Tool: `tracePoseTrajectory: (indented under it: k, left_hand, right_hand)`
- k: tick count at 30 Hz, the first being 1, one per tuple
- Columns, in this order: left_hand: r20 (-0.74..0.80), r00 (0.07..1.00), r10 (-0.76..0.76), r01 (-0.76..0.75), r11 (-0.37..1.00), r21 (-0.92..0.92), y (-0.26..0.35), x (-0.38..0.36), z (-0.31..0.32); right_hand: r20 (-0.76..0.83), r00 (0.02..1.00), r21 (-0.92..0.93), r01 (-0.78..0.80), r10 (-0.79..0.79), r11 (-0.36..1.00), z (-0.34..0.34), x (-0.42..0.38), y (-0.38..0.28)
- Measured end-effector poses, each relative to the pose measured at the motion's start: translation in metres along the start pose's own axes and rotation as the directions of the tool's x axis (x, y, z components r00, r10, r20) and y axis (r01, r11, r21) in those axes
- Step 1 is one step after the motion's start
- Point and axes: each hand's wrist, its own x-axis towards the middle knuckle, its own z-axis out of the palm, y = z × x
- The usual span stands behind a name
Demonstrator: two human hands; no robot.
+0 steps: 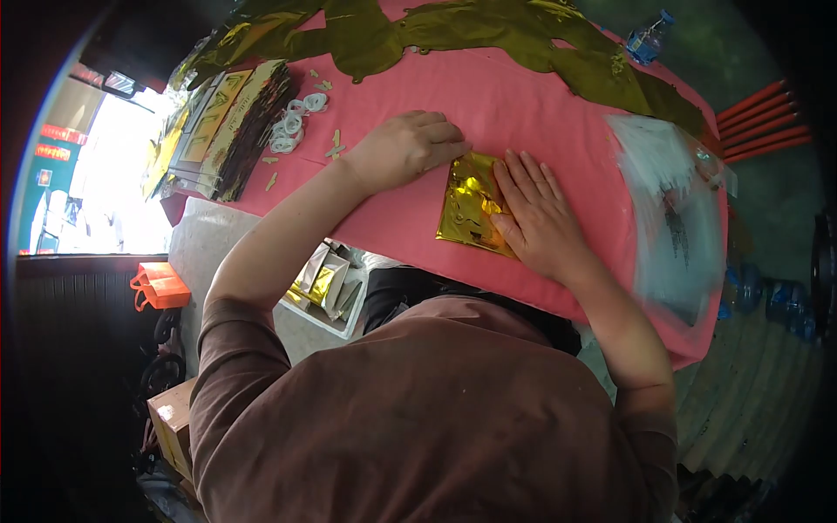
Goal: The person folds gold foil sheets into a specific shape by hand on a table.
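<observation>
A folded gold foil packet lies on the pink tablecloth in front of me, its surface shiny and creased. My left hand is curled, with thumb and fingertips pinched at the packet's upper left corner. Flat on the packet's right side rests my right hand, fingers stretched out and covering that edge. Coils of white string or ribbon and several small pale gold pieces lie left of my left hand.
A stack of printed gold packets stands at the table's left. Gold foil sheets span the far edge. Clear plastic bags lie on the right, and a water bottle is at the far right. A white box sits below the near edge.
</observation>
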Motion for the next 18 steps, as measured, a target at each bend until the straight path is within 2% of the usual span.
tracePoseTrajectory:
  k: [2, 6, 11, 14, 18]
  left_hand:
    - [0.015, 0.997, 0.074, -0.074, 0.995, 0.063, 0.001, 0.002, -0.004]
    - [-0.002, 0.995, 0.102, -0.101, 0.993, 0.052, -0.001, 0.003, -0.002]
    - [-0.049, 0.992, 0.115, -0.118, 0.991, -0.060, -0.007, 0.006, 0.007]
    - [0.015, 0.991, 0.133, -0.133, 0.991, -0.016, -0.007, 0.010, 0.004]
    - [-0.004, 1.000, 0.027, -0.028, 0.996, -0.088, -0.002, 0.010, 0.003]
  right_hand:
    - [0.000, 1.000, 0.004, -0.003, 0.003, 1.000, 0.000, 0.000, 0.000]
    - [-0.011, 1.000, 0.006, -0.002, 0.002, 1.000, 0.001, 0.000, 0.001]
    - [-0.026, 1.000, 0.019, -0.004, 0.005, 1.000, 0.002, -0.001, 0.001]
    - [-0.020, 1.000, 0.023, -0.005, 0.006, 1.000, 0.000, -0.001, -0.001]
    - [-0.019, 1.000, 0.029, 0.005, -0.004, 1.000, 0.000, -0.001, -0.001]
